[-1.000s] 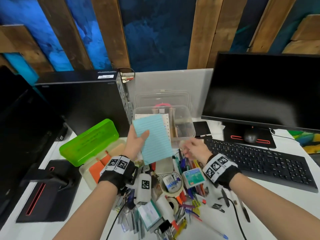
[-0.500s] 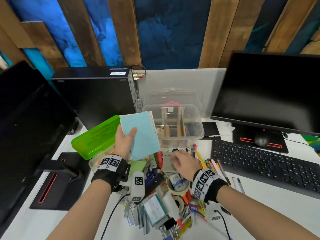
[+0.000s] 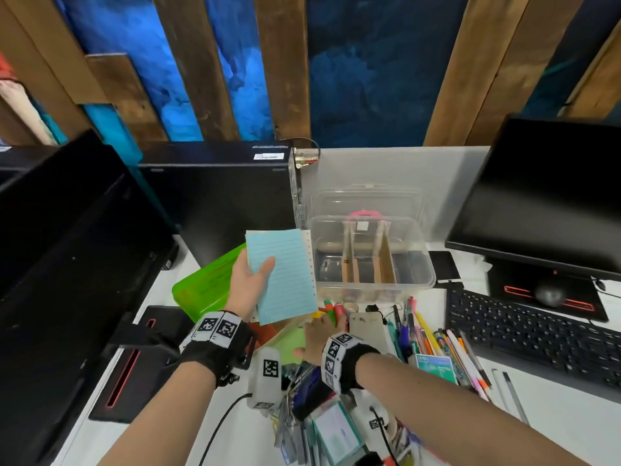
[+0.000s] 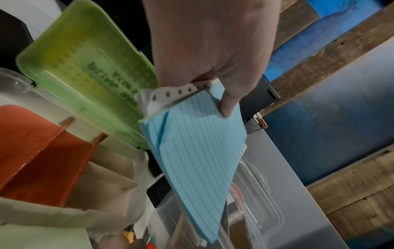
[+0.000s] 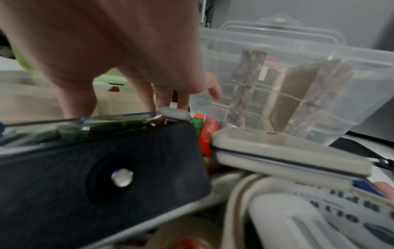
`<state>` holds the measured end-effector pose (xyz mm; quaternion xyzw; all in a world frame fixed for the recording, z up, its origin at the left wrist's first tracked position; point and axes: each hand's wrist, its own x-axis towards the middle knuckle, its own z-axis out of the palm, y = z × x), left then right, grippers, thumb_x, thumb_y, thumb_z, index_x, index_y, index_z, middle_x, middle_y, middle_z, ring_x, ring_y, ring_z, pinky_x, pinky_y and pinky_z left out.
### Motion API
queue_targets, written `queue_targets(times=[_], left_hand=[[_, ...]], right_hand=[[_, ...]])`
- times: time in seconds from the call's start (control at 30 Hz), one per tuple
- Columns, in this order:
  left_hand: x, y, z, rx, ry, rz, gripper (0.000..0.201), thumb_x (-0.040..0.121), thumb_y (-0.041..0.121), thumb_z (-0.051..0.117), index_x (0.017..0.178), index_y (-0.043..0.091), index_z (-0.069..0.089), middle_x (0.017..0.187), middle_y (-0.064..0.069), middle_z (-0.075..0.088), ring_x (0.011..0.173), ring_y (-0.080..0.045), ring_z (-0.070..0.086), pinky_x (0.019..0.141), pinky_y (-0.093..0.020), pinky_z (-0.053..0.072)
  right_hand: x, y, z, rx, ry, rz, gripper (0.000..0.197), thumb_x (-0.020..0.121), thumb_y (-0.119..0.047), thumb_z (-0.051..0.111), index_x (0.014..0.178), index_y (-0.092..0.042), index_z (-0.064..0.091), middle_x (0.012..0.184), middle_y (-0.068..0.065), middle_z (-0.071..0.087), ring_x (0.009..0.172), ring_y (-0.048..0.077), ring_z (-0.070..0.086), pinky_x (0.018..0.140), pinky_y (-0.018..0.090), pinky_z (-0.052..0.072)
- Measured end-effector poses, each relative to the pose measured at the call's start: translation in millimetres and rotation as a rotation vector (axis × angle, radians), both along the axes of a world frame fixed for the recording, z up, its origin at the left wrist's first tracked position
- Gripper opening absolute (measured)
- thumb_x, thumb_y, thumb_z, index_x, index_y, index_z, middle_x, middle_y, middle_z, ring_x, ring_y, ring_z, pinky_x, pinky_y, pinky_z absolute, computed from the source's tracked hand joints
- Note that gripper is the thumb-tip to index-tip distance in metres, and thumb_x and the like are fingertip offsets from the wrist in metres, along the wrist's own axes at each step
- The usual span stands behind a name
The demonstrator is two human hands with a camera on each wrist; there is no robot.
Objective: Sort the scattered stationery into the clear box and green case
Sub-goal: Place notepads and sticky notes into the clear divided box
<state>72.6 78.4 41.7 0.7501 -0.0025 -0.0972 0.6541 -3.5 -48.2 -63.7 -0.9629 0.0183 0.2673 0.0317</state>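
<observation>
My left hand [image 3: 258,274] grips a stack of blue lined sheets [image 3: 285,274], thumb on the front, held upright between the green case [image 3: 201,284] and the clear box [image 3: 369,260]. The left wrist view shows the left hand [image 4: 204,94] pinching the blue sheets [image 4: 198,151] with white punched sheets behind them. The case lid [image 4: 85,67] stands open, with orange dividers [image 4: 42,151] in its base. My right hand [image 3: 317,331] reaches down into the stationery pile beside green sticky notes [image 3: 292,343]. Its fingers [image 5: 183,102] point straight down and hold nothing I can see.
The clear box [image 5: 298,84] has cardboard dividers, and its lid leans behind it. Several pens [image 3: 437,344] lie right of the pile, next to a keyboard [image 3: 531,331]. Monitors stand left and right, a black computer case [image 3: 215,196] behind. A black flat object [image 5: 95,168] and white case [image 5: 287,151] lie under my wrist.
My right hand has moved left and nearer, from beside the clear box down onto the pile by the green case. My left hand still holds the blue sheets, shifted slightly left.
</observation>
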Motion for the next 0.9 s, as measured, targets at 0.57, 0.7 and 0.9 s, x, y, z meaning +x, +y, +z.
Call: queue_targets(times=[0.57,0.7,0.9], left_hand=[[11,-19,-8,0.028,-0.003,-0.008,0.057,0.093,0.01,0.057,0.141,0.022,0.029,0.121,-0.004,0.059,0.109,-0.023,0.06,0.095,-0.045,0.05],[10,-22,-9,0.024,-0.013,-0.016,0.061,0.093,0.009,0.057,0.144,0.023,0.027,0.125,-0.004,0.058,0.11,-0.022,0.06,0.09,-0.038,0.051],[12,-19,-7,0.025,-0.029,-0.025,0.061,0.093,0.009,0.057,0.145,0.023,0.026,0.125,-0.002,0.056,0.111,-0.019,0.058,0.085,-0.032,0.049]], right_hand=[[5,-2,5,0.08,-0.139,-0.248,0.054,0.09,-0.058,0.035,0.127,-0.024,0.054,0.146,0.003,0.04,0.14,0.031,0.024,0.109,0.065,-0.005],[-9,26,3,-0.127,-0.13,-0.041,0.062,0.086,-0.063,0.041,0.135,-0.027,0.048,0.158,0.009,0.013,0.145,0.036,-0.002,0.104,0.071,-0.015],[-5,28,-2,-0.036,-0.06,-0.262,0.05,0.083,-0.054,0.056,0.116,-0.017,0.058,0.139,0.01,0.033,0.135,0.031,0.022,0.105,0.069,-0.016]])
